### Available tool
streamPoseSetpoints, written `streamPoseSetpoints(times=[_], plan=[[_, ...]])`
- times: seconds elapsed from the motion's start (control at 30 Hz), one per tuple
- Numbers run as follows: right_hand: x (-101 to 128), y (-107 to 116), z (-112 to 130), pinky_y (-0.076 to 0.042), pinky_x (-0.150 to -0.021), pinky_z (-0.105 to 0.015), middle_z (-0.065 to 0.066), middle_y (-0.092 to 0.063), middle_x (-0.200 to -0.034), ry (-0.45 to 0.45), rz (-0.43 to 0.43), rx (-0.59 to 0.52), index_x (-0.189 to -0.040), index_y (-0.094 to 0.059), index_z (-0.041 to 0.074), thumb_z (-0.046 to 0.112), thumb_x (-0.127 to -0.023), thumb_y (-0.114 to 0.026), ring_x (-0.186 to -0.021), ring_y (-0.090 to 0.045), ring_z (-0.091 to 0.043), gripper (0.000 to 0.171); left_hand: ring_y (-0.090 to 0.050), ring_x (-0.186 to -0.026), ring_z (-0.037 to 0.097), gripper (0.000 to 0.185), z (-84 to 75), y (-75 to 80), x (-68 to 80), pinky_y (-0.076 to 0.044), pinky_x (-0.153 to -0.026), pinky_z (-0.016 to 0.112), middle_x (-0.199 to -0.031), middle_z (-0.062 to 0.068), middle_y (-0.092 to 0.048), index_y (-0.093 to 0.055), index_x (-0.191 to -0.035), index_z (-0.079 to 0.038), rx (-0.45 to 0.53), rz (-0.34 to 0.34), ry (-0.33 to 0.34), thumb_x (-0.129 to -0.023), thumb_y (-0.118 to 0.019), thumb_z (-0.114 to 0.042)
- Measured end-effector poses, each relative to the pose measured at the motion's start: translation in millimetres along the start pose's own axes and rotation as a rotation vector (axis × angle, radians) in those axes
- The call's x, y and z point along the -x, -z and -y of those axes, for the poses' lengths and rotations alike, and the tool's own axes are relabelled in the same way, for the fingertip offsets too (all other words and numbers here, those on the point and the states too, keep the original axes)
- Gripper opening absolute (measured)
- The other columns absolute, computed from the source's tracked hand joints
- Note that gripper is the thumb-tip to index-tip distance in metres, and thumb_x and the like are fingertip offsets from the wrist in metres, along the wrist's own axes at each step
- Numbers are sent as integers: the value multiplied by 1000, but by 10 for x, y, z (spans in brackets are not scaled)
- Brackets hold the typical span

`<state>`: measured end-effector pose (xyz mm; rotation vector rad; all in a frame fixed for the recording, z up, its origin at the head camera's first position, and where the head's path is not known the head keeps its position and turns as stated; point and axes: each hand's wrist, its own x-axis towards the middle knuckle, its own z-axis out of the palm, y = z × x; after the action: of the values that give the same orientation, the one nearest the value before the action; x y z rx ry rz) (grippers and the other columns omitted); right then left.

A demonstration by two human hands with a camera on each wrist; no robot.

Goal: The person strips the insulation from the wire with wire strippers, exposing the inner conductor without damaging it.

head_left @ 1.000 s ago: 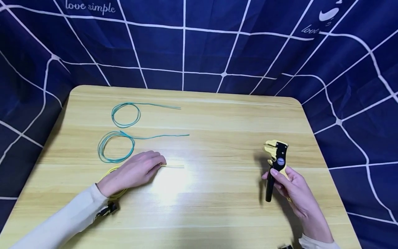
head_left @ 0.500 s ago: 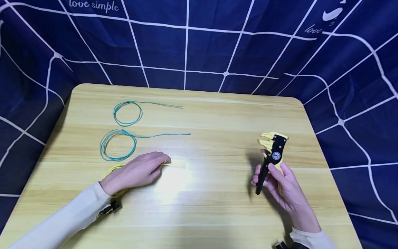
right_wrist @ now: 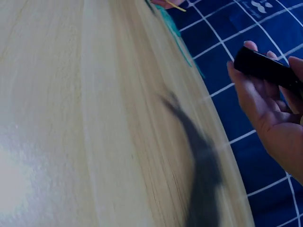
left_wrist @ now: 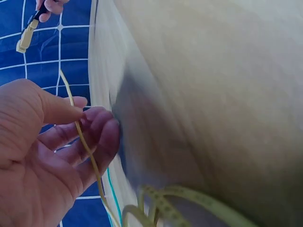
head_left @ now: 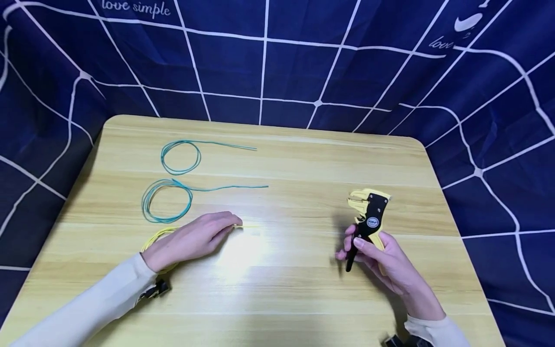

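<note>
My left hand (head_left: 197, 239) pinches a yellow wire (left_wrist: 90, 152) between thumb and fingertips, low over the table. The wire's free end sticks out to the right past the fingers, and the rest of its coil (head_left: 158, 235) lies partly hidden under my wrist. On the right side, my right hand (head_left: 383, 262) grips a black and yellow wire stripper (head_left: 374, 212) by its handles. Its yellow jaws point up and to the left, with a gap between them. In the right wrist view, fingers curl round the black handle (right_wrist: 265, 65). Some distance separates the stripper from the yellow wire.
Two coils of teal wire lie on the wooden table (head_left: 295, 289): a smaller coil (head_left: 164, 164) at the back and a larger coil (head_left: 144, 205) just behind my left hand. A dark blue cloth (head_left: 234, 62) with white lines surrounds the table's back and sides.
My right hand has moved left with the wire stripper, which now tilts differently. The left hand has shifted slightly to the right in view, still pinching the yellow wire.
</note>
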<state>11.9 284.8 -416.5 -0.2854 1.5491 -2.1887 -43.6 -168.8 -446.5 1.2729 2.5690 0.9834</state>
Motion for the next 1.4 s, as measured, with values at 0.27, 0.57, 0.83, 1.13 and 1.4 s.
streamPoseSetpoints(times=[0.27, 0.57, 0.83, 1.13, 1.4], plan=[[-167, -127, -100, -63, -82, -39, -13, -69, -103, -27, 59, 100, -128, -52, -17, -9, -112, -44, -89, -71, -24, 19, -71, -111, 21, 22, -1, -51, -2, -58, -98, 39, -116, 7, -74, -71, -124, 2, 66, -70, -2, -106, -60, 9], [-311, -295, -193, -63, -80, -46, -17, -68, -101, -104, 96, 223, -127, -52, -20, 0, -112, -54, -86, -72, -26, 25, -70, -106, 18, 15, -29, -93, -30, -58, -96, 41, -112, 4, -75, -74, -117, -2, 58, -143, -1, -106, -65, 2], [-416, -387, -299, -64, -80, -49, -21, -67, -99, -140, 103, 248, -126, -53, -21, 3, -112, -59, -85, -73, -27, 29, -68, -99, 12, 10, -66, -108, -43, -58, -91, 37, -106, 2, -75, -76, -112, -5, 114, -200, -33, -107, -67, -3], [-525, -520, -328, -63, -78, -36, -23, -75, -98, -92, 41, 518, -122, -71, -8, 7, -105, -73, -86, -75, -33, 23, -68, -99, 9, 19, -112, -90, -34, -58, -91, 34, -109, 3, -76, -79, -124, -5, 165, -200, -20, -108, -68, -4], [-644, -516, -346, -59, -89, -31, -13, -80, -109, -60, 113, 615, -120, -77, 1, 10, -104, -76, -96, -75, -29, 18, -70, -102, 11, 19, -133, -96, -55, -59, -93, 33, -110, 4, -77, -79, -121, -4, 187, -216, -46, -106, -69, 0]])
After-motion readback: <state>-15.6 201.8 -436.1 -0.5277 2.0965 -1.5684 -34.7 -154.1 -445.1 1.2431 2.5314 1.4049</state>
